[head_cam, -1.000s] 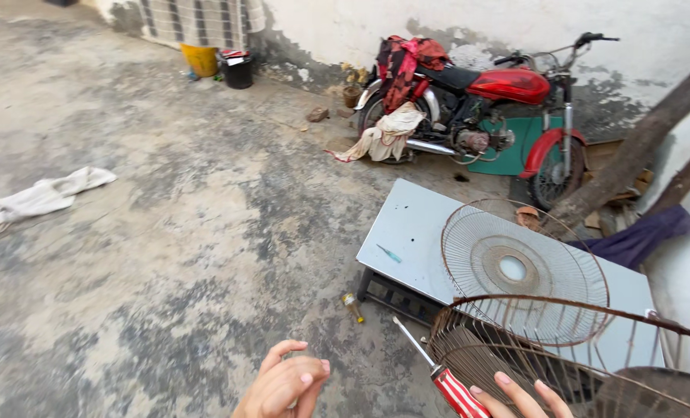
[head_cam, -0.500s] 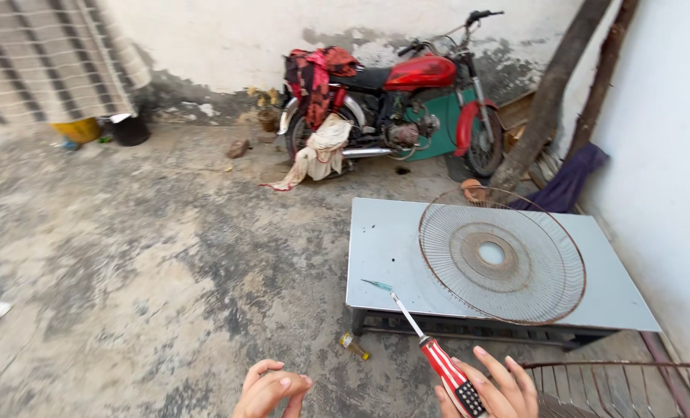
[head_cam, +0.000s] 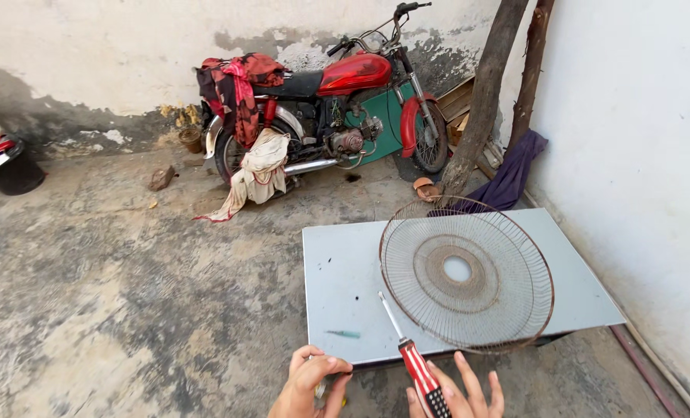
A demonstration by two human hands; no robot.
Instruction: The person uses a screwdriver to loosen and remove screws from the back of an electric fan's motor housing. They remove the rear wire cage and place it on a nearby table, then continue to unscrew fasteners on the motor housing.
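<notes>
Since half a second ago, we have drawn closer to the table (head_cam: 337,271), and our view has swung so that the motorcycle (head_cam: 337,93) sits straight ahead rather than up and to the right. Our right hand (head_cam: 457,395) grasps the screwdriver (head_cam: 411,356) by its red-and-white striped handle, the bare metal shaft angling up and away from the grip until its tip lies over the tabletop. Just beyond that tip, to its right, rests the fan guard (head_cam: 469,271), a round, domed cage of thin rusty wire with a flat ring and a hole at its centre. It lies loose on the smooth grey panel, so we judge it already detached from any fan; no other fan parts show, so what is left we cannot judge. Our left hand (head_cam: 310,383) curls shut around something small and partly hidden, which we cannot identify. Farther off, a cream cloth (head_cam: 256,174) drapes from the motorcycle over cracked, mottled concrete.
</notes>
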